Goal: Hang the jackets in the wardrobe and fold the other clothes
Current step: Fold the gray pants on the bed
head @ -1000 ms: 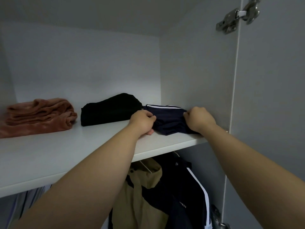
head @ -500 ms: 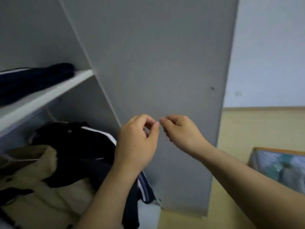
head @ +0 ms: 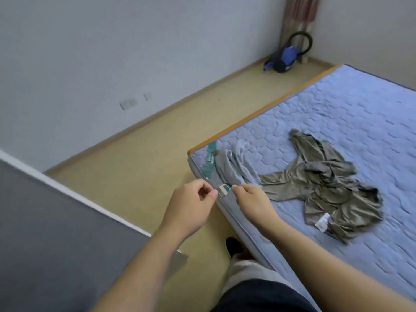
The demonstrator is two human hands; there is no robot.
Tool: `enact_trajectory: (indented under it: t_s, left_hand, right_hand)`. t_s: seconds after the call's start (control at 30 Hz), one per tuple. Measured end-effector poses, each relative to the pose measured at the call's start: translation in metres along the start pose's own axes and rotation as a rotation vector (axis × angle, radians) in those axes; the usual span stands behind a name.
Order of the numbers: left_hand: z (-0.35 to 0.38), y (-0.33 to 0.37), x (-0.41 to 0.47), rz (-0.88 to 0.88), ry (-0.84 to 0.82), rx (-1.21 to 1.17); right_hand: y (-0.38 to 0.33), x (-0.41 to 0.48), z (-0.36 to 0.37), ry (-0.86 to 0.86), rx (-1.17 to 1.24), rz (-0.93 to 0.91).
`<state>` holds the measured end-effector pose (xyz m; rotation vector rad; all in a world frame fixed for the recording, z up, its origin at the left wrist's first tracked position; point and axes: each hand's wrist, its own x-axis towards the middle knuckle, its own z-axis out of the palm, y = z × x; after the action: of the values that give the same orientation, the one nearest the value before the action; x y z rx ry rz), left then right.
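We hold both hands out over the mattress (head: 337, 104) corner, near each other but apart. The left hand (head: 191, 208) has its fingers curled, thumb against forefinger. The right hand (head: 252, 203) is curled too, knuckles up. Between the fingertips sits a small white and teal tag (head: 224, 190). We cannot tell whether either hand pinches it or whether it is fixed to the side of the mattress, so the grip is unclear.

The mattress carries 2 garments. An olive top (head: 326, 190) lies crumpled and spread out near its middle, with 1 sleeve stretched toward the corner and a white label (head: 322, 221) showing at its near edge. A pale top (head: 236, 163) lies bunched at the corner, just beside that sleeve and just beyond our right hand. A teal strip (head: 210, 161) runs along the mattress edge beside it.

On the floor (head: 146, 158), a blue vacuum (head: 284, 58) stands in the far corner of the room. A grey panel (head: 45, 233) with a white edge fills the lower left. Below our arms we see 1 dark foot (head: 234, 246) beside the mattress.
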<state>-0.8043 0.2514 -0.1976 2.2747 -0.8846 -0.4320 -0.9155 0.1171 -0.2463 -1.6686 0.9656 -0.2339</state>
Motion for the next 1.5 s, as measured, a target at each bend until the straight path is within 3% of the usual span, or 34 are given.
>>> enact_trajectory:
  t_s: [0.3,0.53,0.8,1.1,1.33,1.5]
  left_hand:
    - [0.067,-0.018,0.115,-0.140,-0.376,0.041]
    - [0.099,-0.063,0.220,-0.306,-0.466,0.067]
    - [0.159,-0.110,0.280,-0.466,-0.639,0.081]
    - [0.195,-0.148,0.327,-0.482,-0.682,0.104]
    - [0.180,-0.132,0.347,-0.415,-0.622,0.100]
    - [0.154,-0.105,0.346,-0.350,-0.590,0.103]
  right_hand:
    - [0.102,0.135,-0.027,0.023,0.096,0.501]
    - [0.177,0.251,-0.010,-0.116,-0.142,0.875]
    - [0.231,0.358,0.019,-0.477,-0.678,0.895]
    - [0.294,0.395,0.021,-0.575,-0.682,0.922]
    - [0.261,0.386,0.002,-0.419,-0.502,0.797]
    - [0.195,0.378,-0.010,-0.134,-0.316,0.588]
